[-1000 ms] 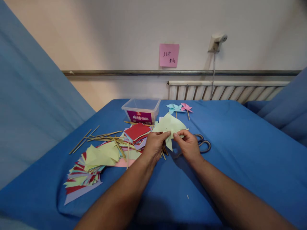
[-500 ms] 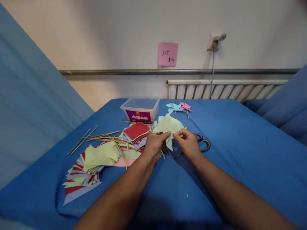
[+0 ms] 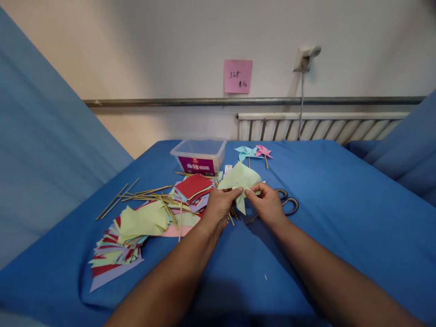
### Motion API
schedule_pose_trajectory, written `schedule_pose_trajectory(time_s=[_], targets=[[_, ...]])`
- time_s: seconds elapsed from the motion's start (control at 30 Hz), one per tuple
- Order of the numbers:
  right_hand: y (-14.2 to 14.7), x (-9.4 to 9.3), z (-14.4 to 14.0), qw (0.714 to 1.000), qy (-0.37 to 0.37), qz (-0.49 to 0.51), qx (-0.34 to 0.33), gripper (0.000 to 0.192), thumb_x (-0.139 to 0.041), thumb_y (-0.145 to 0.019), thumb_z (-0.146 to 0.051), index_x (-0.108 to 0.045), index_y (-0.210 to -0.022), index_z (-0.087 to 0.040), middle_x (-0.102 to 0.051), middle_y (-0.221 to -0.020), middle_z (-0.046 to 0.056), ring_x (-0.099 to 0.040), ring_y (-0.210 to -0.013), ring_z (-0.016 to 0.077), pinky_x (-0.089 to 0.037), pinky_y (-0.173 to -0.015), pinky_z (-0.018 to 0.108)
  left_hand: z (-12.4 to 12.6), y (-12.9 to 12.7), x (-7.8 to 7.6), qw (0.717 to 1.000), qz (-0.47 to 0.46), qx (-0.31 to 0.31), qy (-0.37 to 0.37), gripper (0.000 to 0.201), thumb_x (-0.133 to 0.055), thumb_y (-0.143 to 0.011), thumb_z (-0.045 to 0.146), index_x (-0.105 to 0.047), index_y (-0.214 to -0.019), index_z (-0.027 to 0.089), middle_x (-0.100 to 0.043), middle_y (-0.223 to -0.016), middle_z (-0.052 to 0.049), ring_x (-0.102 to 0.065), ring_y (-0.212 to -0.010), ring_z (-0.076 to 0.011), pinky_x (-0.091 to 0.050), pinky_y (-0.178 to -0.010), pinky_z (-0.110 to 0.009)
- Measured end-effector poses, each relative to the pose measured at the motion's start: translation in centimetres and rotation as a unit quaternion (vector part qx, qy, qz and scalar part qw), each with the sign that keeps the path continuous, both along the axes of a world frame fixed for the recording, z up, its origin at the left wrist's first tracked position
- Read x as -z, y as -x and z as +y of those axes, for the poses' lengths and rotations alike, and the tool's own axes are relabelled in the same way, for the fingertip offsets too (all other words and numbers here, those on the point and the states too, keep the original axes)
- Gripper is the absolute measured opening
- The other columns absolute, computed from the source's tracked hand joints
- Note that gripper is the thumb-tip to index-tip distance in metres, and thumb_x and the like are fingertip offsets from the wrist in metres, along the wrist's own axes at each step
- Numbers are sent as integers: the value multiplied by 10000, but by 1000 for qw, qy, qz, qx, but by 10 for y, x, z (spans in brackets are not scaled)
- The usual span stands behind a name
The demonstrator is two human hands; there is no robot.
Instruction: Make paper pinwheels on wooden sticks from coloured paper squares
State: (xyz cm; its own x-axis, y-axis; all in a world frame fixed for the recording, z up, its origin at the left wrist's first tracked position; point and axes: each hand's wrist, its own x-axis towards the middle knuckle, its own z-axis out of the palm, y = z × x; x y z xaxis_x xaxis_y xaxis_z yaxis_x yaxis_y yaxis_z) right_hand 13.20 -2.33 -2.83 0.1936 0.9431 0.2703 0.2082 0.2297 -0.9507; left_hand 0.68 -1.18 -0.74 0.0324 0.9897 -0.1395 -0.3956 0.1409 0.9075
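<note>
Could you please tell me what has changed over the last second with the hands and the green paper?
Hardly anything: both the left hand and the right hand keep pinching the pale green paper above the blue cloth, with no visible shift. The scissors, sticks and paper piles lie as before.

Soft even light, wide-angle edge distortion

Scissors (image 3: pixel 288 203) lie right of the hands, tub (image 3: pixel 200 156) behind paper stacks (image 3: pixel 136 227).
</note>
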Motion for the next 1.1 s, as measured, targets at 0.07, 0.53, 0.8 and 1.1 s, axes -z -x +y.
schedule_pose_trajectory(time_s=[0.07, 0.53, 0.8, 1.1], targets=[[0, 0, 0, 1000, 5, -6, 3, 214, -629, -714, -366, -565, -623, -183, -471, -518, -47, -397, -489, 102, -280, -466, 228, 0, 0, 1, 1000, 5, -1, 0, 418, -815, -511, 200, -723, -902, 85, -725, -857, -128, -660, -672, -211, -523, -652, -324], [1, -1, -1, 999, 13, 33, -4, 246, -643, -714, -398, -575, -629, -177, -491, -512, -47, -413, -478, 103, -310, -469, 230, -1, 0, -1, 1000, 10, 5, -7, 372, -813, -534, 213, -728, -876, 97, -726, -862, -120, -661, -683, -202, -527, -663, -320], [1, 0, -1, 999, 7, 44, -17, 248, -646, -717, -405, -593, -651, -172, -527, -549, -35, -430, -501, 101, -327, -479, 224, 0, 0, 0, 1000, 11, 4, 1, 359, -818, -520, 211, -730, -846, 85, -719, -802, -117, -651, -648, -196, -526, -652, -326], [2, 1, 0, 998, 22, 59, -16, 272, -652, -710, -427, -593, -640, -171, -524, -541, -35, -435, -497, 105, -339, -484, 227, 0, 1, 1, 999, 38, 3, 1, 345, -817, -527, 225, -728, -827, 80, -717, -807, -128, -652, -643, -201, -523, -625, -320]])
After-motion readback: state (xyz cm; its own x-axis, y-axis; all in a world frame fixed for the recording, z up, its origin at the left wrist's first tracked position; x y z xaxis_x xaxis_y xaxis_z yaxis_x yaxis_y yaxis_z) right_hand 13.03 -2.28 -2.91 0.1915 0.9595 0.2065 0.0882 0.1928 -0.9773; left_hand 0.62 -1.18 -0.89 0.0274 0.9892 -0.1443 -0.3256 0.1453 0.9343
